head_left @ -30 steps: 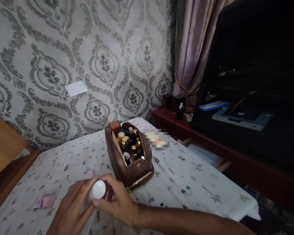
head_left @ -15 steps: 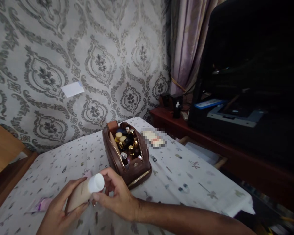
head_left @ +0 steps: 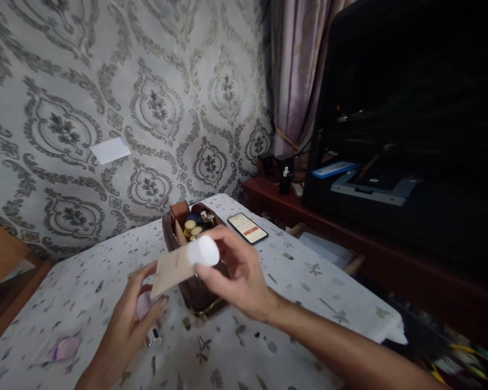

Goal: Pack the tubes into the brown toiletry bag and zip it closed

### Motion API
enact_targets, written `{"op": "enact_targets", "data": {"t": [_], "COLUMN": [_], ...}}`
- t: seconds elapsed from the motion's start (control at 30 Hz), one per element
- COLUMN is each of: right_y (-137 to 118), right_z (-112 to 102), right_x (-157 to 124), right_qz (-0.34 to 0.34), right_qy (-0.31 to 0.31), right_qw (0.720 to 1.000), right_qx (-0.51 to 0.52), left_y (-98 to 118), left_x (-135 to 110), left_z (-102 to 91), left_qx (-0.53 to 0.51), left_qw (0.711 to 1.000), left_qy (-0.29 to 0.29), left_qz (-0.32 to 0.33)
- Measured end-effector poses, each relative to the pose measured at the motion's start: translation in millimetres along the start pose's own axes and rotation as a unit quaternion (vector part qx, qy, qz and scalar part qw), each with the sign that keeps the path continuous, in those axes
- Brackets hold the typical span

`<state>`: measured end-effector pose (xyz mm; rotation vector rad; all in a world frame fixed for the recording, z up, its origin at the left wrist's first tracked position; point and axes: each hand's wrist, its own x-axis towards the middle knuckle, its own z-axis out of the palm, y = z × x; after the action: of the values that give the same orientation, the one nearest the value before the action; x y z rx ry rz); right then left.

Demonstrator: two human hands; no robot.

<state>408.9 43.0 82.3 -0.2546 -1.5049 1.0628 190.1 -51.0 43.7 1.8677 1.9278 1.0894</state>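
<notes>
My right hand is closed on a beige tube just below its white cap, holding it tilted in the air over the open brown toiletry pouch. The pouch stands on the patterned tablecloth, packed with small bottles and gold caps. My left hand is under the tube's flat end, fingers apart and only brushing it. Under that hand lie a pinkish thing and a small metallic piece.
A phone with a lit screen lies just right of the pouch. A pink wrapper lies front left. The table's right edge drops off near a dark wooden stand carrying a black television. Patterned wall behind, wooden furniture on the left.
The tube has risen from low over the table to above the pouch, carried by my right hand. My left hand has loosened from the tube's body to its end.
</notes>
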Motion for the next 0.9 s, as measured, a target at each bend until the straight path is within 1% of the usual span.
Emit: {"op": "enact_targets", "data": {"t": [0.07, 0.13, 0.23, 0.3, 0.4, 0.5, 0.57, 0.73, 0.8, 0.9], "right_y": [-2.3, -0.3, 8.8, 16.9, 28.9, 37.1, 39.0, 36.4, 36.6, 40.9], "right_z": [-14.0, -24.7, -34.8, -38.3, -38.8, -35.8, -33.8, -32.8, -31.7, -27.4], "right_x": [10.6, 21.3, 36.4, 45.2, 57.3, 70.4, 80.0, 98.9, 102.6, 106.1], "right_qz": [0.003, 0.008, 0.003, -0.006, -0.017, -0.027, -0.028, -0.051, -0.048, -0.025], "right_qy": [0.036, 0.063, 0.074, 0.067, 0.024, -0.021, -0.033, -0.039, -0.072, -0.163], "right_qw": [0.999, 0.997, 0.994, 0.991, 0.987, 0.980, 0.975, 0.965, 0.955, 0.930], "right_qx": [-0.021, -0.041, -0.084, -0.119, -0.160, -0.196, -0.218, -0.255, -0.283, -0.329], "left_y": [7.0, 10.6, 12.6, 12.9, 12.5, 10.7, 9.3, 6.5, 6.3, 7.7], "left_x": [15.5, 29.2, 43.6, 48.7, 51.1, 49.9, 48.4, 46.3, 46.5, 46.6], "left_z": [7.0, 14.6, 24.3, 27.7, 28.2, 26.9, 26.5, 28.0, 28.7, 29.4], "left_qx": [0.017, 0.021, -0.013, -0.041, -0.068, -0.076, -0.088, -0.114, -0.124, -0.136], "left_qw": [0.999, 0.999, 0.999, 0.999, 0.998, 0.996, 0.995, 0.992, 0.991, 0.989], "left_qy": [0.008, 0.025, 0.034, 0.023, -0.007, -0.020, -0.021, -0.028, -0.027, -0.024], "left_qz": [0.033, 0.043, 0.019, 0.007, -0.003, -0.029, -0.038, -0.038, -0.041, -0.051]}}
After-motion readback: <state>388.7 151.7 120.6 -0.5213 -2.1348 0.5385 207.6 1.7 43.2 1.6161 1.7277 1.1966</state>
